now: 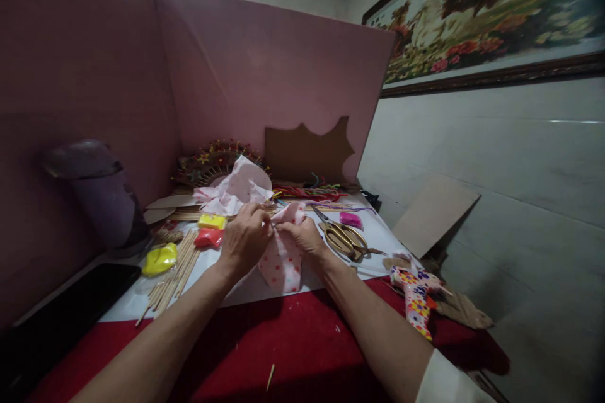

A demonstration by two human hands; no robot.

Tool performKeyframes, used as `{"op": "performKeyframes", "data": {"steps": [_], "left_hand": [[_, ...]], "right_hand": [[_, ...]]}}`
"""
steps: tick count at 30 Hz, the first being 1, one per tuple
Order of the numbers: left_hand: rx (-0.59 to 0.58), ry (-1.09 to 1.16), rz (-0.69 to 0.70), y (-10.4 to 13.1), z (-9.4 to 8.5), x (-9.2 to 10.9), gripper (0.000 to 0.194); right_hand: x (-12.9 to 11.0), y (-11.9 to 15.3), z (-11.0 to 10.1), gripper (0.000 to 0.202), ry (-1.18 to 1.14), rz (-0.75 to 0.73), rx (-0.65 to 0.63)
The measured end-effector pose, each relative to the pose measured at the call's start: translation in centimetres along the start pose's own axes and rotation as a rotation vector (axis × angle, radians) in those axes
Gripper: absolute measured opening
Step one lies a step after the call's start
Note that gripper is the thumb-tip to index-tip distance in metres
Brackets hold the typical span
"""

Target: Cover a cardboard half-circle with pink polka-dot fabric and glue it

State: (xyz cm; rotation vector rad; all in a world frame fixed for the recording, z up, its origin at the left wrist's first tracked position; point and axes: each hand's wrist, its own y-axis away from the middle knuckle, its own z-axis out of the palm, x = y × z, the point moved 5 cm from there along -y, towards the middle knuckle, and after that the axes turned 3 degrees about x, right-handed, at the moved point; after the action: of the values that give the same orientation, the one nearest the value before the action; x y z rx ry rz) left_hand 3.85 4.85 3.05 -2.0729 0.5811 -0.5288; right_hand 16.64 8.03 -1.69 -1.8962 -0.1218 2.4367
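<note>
A pale pink cloth with red dots (283, 261) hangs between my two hands above the white table surface. My left hand (246, 236) pinches its upper left edge, with the fingers closed. On the other side, my right hand (305, 236) is closed on the upper part of the same cloth. What lies between the fingertips is too small to make out. Gold-handled scissors (347, 239) lie just right of my right hand. Another piece of the dotted fabric (236, 189) lies crumpled behind my left hand.
Wooden sticks (177, 274), yellow (159, 259) and red packets (208, 238) lie left. A dark phone-like object (75, 302) and purple container (106, 201) stand farther left. Colored cords (312, 192) lie behind; a magenta packet (350, 220) and flowered object (416, 302) are right.
</note>
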Motion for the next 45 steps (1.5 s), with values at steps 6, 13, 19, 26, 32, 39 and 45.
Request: {"op": "performKeyframes", "data": {"steps": [6, 13, 19, 26, 32, 39, 45], "left_hand": [[-0.006, 0.075, 0.004, -0.2, 0.1, -0.5, 0.007], [-0.073, 0.209, -0.052, -0.4, -0.2, 0.7, 0.011], [-0.015, 0.494, -0.389, -0.3, 0.6, -1.8, 0.007], [-0.126, 0.903, -0.805, 0.5, 1.6, -2.5, 0.019], [-0.190, 1.024, -0.981, 1.0, 1.9, -2.6, 0.020], [-0.177, 1.027, -1.028, 1.2, 2.2, -3.3, 0.022], [-0.159, 1.001, -1.022, 1.2, 2.2, -3.4, 0.021]], "right_hand": [[0.3, -0.2, -0.5, 0.016, 0.037, 0.006, 0.060], [-0.6, 0.3, 0.1, 0.015, 0.036, -0.018, 0.054], [-0.6, 0.5, 0.1, 0.008, 0.052, -0.015, 0.035], [0.0, 0.1, 0.0, 0.014, 0.038, 0.020, 0.016], [0.1, 0.2, 0.2, 0.022, 0.019, 0.007, -0.012], [-0.9, 0.4, -0.8, 0.033, 0.179, -0.132, 0.175], [-4.0, 2.9, 0.4, 0.008, 0.916, -0.761, 0.345]]}}
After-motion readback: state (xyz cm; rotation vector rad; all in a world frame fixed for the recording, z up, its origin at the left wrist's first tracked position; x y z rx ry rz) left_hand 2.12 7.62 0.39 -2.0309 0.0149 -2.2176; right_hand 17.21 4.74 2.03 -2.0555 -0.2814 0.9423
